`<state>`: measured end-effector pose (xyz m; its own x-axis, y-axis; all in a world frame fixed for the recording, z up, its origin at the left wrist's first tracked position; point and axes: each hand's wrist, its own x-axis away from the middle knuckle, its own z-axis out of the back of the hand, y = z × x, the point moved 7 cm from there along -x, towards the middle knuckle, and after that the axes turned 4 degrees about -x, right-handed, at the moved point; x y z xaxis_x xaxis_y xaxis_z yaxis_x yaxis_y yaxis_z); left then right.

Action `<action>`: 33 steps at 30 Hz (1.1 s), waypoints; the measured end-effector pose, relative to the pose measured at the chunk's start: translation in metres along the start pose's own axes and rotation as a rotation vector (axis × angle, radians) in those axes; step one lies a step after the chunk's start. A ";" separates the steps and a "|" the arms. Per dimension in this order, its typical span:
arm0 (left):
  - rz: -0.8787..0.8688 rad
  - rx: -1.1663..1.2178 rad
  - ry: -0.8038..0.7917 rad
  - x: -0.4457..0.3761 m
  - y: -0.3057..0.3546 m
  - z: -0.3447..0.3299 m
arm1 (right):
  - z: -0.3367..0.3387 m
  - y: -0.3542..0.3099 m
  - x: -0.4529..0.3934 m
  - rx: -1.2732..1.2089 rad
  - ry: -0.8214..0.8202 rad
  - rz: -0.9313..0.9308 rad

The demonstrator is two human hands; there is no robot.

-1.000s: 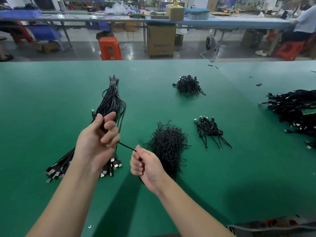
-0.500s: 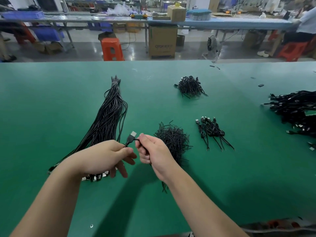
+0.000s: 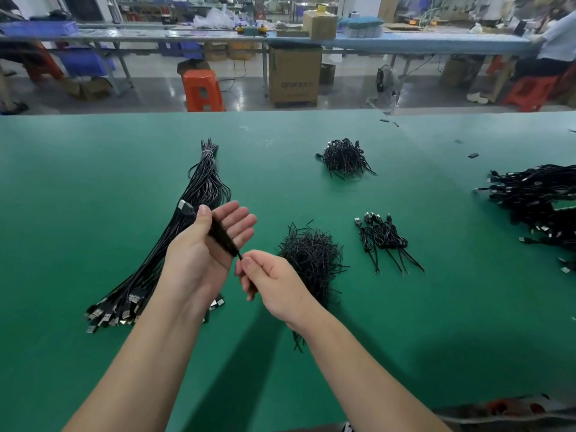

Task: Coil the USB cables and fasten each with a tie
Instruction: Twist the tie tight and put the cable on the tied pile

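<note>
— Hands first: where do mine stand?

— Your left hand (image 3: pixel 207 244) is palm-up with the fingers straight, and only the thumb presses the cable (image 3: pixel 222 236) down across the palm. Your right hand (image 3: pixel 274 283) is curled, pinching the cable's lower end just off the heel of the left palm.

— Which way does the cable run?

— Diagonally. Its long axis goes from the USB plug (image 3: pixel 185 207), which sticks out past your left thumb up and to the left, down and to the right into your right fingertips. It looks folded into a short bunch over the palm, though motion blur makes the number of turns unclear.

— And the ties?

— The nearer pile of ties (image 3: pixel 311 260) lies on the desk (image 3: pixel 405 338) just beyond your right hand, so that hand is much the closer one. The uncoiled cables (image 3: pixel 187 219) sit beneath and left of your left hand, and the finished coils (image 3: pixel 381 238) lie farther to the right.

— So what next?

— I would judge that the left thumb must hold the coil alone while the right lets go and reaches rightward for a tie.
</note>
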<state>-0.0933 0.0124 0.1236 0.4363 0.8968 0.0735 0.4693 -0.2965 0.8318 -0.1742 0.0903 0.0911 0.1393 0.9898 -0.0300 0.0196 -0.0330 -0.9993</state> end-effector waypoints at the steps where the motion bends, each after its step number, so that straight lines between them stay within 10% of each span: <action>1: 0.009 0.029 0.006 0.001 0.000 -0.002 | 0.002 0.002 0.000 0.048 0.001 0.013; 8: 0.043 -0.164 -0.040 0.011 -0.011 -0.007 | 0.020 0.014 0.006 0.390 -0.026 0.014; 15: 0.074 -0.248 -0.255 0.025 -0.017 -0.024 | 0.015 0.007 0.004 -0.119 -0.051 -0.010; 33: 0.308 -0.455 -0.576 0.051 -0.026 -0.031 | 0.022 0.036 0.013 -0.075 0.000 -0.066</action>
<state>-0.1072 0.0760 0.1224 0.8819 0.4489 0.1442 -0.0425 -0.2289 0.9725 -0.1931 0.1051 0.0542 0.1353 0.9902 0.0355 0.1029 0.0216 -0.9945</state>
